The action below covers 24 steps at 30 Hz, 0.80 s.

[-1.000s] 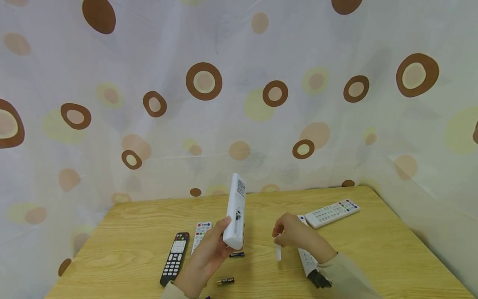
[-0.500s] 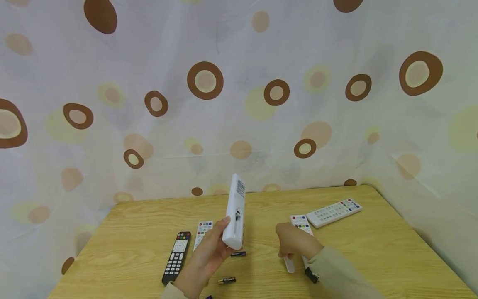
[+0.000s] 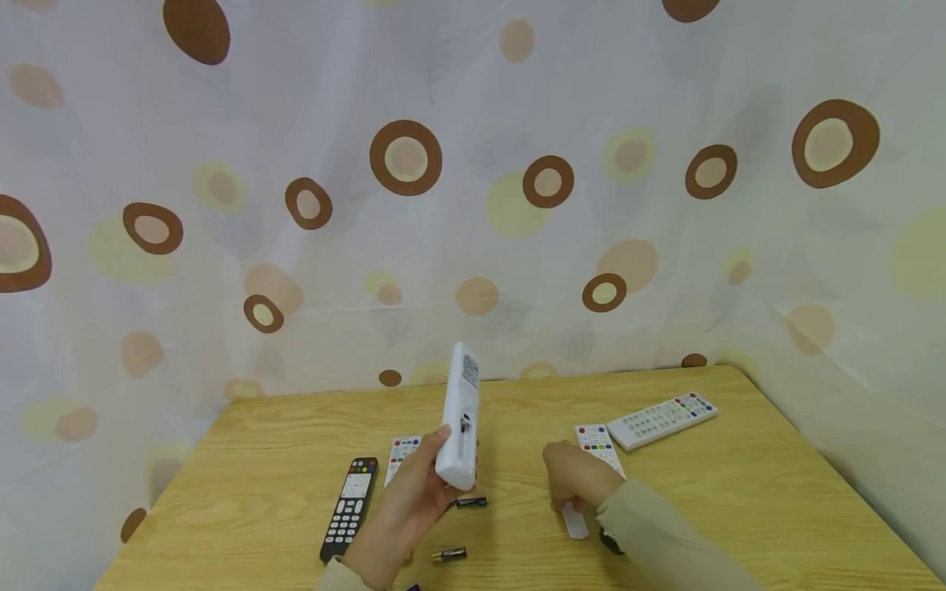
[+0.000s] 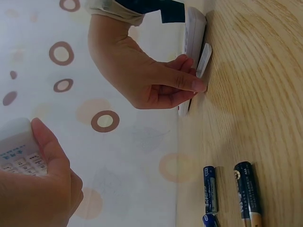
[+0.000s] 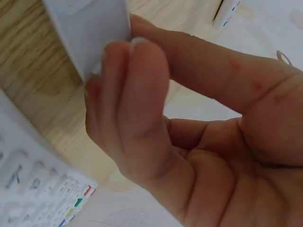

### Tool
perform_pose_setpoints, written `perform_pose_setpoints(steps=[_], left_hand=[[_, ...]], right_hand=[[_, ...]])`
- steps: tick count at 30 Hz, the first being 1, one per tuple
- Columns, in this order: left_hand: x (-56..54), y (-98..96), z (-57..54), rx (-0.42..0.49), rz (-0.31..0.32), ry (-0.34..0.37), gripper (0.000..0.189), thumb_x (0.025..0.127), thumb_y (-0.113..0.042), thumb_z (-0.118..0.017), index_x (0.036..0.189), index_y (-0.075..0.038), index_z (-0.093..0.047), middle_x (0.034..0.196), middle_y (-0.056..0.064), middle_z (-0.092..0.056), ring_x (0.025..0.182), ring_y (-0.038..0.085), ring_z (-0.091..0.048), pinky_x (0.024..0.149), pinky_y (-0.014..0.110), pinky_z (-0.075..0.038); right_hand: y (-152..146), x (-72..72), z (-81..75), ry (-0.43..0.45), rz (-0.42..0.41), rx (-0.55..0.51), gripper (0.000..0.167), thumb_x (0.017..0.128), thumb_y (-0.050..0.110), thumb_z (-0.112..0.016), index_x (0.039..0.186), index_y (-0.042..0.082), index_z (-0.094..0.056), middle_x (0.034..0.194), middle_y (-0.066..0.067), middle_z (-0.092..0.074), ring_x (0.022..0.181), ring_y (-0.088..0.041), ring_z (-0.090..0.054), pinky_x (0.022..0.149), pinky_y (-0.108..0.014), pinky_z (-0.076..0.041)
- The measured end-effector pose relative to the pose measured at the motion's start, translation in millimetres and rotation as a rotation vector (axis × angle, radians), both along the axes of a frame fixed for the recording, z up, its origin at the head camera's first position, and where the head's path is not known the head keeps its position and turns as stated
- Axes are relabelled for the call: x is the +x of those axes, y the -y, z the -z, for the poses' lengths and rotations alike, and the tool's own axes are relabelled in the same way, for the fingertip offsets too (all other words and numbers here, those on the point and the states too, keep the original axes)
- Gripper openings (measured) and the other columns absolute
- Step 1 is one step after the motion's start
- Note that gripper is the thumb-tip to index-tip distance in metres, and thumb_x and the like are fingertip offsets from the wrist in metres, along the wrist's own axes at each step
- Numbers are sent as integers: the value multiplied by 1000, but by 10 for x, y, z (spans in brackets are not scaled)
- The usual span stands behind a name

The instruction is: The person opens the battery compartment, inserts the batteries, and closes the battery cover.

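My left hand [image 3: 410, 509] grips a white remote control [image 3: 460, 410] above the table, its far end tipped up. Its back, with a printed label and an uncovered battery compartment, shows in the head view; some of its buttons appear in the left wrist view. Down at the table, my right hand [image 3: 584, 476] pinches a white battery cover [image 3: 575, 522] between thumb and fingers. That cover [image 5: 94, 38] fills the top of the right wrist view. Another white remote [image 3: 597, 447] lies just right of this hand, partly hidden by the hand and sleeve.
Loose batteries lie between the hands, one [image 3: 449, 555] nearer and one [image 3: 471, 502] farther back. A black remote [image 3: 349, 510] and a partly hidden white remote [image 3: 401, 450] are at left. One more white remote [image 3: 663, 420] lies at far right. A patterned curtain [image 3: 473, 246] hangs behind the table.
My right hand has come down and nearer with the battery cover, bringing it to the table beside the white remote. The left hand and its remote have shifted slightly left.
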<state>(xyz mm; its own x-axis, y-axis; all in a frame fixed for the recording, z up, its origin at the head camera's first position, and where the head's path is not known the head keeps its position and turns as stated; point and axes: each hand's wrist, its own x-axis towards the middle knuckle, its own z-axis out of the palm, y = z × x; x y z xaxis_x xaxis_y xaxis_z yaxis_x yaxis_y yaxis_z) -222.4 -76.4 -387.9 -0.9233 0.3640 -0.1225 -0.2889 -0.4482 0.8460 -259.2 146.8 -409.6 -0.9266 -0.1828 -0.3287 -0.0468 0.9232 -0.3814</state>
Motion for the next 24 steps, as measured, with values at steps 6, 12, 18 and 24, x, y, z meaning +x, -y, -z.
perform_pose_setpoints(steps=[6, 12, 18, 24], left_hand=[[-16, 28, -10, -5, -2, -16, 65, 100, -34, -48, 149, -2, -19, 115, 9, -51, 91, 16, -55, 74, 26, -49], [-30, 36, -24, -21, 1, -21, 69, 99, -36, -50, 150, -3, -18, 117, 10, -50, 92, 16, -55, 76, 26, -49], [-32, 40, -38, -5, -15, 6, 71, 98, -37, -52, 150, -4, -18, 118, 10, -50, 92, 16, -55, 76, 26, -50], [-36, 42, -41, -5, -30, 20, 69, 98, -36, -52, 150, -5, -19, 118, 10, -50, 91, 15, -56, 74, 26, -50]], right_hand=[[21, -19, 25, 6, 7, 18, 33, 70, -10, -79, 90, -6, -54, 78, -19, -56, 49, -24, -62, 44, -25, -51], [17, -17, 26, 6, 7, 60, 31, 72, -5, -80, 90, -6, -54, 79, -20, -58, 50, -24, -63, 45, -25, -52], [-2, -10, 18, 8, 9, 47, 31, 73, -5, -80, 90, -5, -54, 79, -20, -58, 50, -26, -64, 46, -27, -53], [1, 5, -1, -1, 6, 53, 32, 73, -5, -79, 93, -5, -55, 80, -19, -58, 48, -24, -62, 43, -25, -51]])
